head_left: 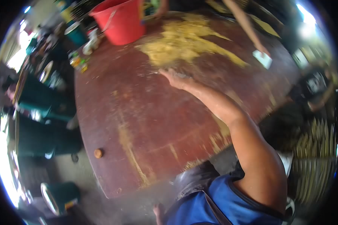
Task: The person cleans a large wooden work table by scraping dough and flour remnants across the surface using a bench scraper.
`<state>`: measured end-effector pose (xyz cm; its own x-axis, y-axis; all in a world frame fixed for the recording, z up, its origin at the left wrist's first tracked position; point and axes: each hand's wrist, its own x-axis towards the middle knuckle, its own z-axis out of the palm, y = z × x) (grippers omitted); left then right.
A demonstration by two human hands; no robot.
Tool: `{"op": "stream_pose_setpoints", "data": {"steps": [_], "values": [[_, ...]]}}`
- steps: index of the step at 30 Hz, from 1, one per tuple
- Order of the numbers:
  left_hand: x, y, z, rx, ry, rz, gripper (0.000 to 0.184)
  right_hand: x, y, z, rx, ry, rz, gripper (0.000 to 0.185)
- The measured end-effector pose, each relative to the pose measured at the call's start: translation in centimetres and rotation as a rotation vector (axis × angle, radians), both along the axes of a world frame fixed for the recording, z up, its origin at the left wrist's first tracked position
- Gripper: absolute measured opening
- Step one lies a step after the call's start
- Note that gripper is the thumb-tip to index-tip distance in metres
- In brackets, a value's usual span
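Note:
A spread of yellow, crumbly, dough-like stuff point(184, 39) lies on the far part of a dark red table point(157, 116). My right hand point(174, 78) reaches out over the tabletop, just short of the near edge of the yellow stuff. Its fingers look closed; a greyish shape shows along its far side, too blurred to name. Low in the view, beside my blue top, my left hand point(157, 210) hangs off the table's near edge. It is small and smeared, so its fingers cannot be made out.
A red bucket point(120, 22) stands at the table's far left. Across the table, another person's hand point(264, 50) holds a pale flat scraper point(262, 59). A small round brown object point(98, 153) sits near the left edge. Dark green bins point(45, 131) line the left; a person point(315, 82) is at right.

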<state>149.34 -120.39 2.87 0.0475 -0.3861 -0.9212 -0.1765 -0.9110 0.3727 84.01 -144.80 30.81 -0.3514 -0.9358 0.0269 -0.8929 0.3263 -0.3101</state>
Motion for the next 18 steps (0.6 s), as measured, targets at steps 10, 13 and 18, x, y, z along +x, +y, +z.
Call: {"op": "stream_pose_setpoints", "data": {"steps": [10, 13, 18], "values": [[1.9, -17.9, -2.9, -0.125, 0.117, -0.189, 0.037, 2.1, 32.6, 2.0, 0.041, 0.144, -0.338, 0.047], [-0.1, -18.9, -6.4, -0.044, 0.103, -0.242, 0.037, 2.2, 37.1, -1.3, -0.122, 0.339, -0.230, 0.044], [-7.2, -14.1, -6.9, -0.100, 0.152, -0.310, 0.037, 4.0, 37.5, -6.8, 0.147, 0.298, 0.095, 0.056]]}}
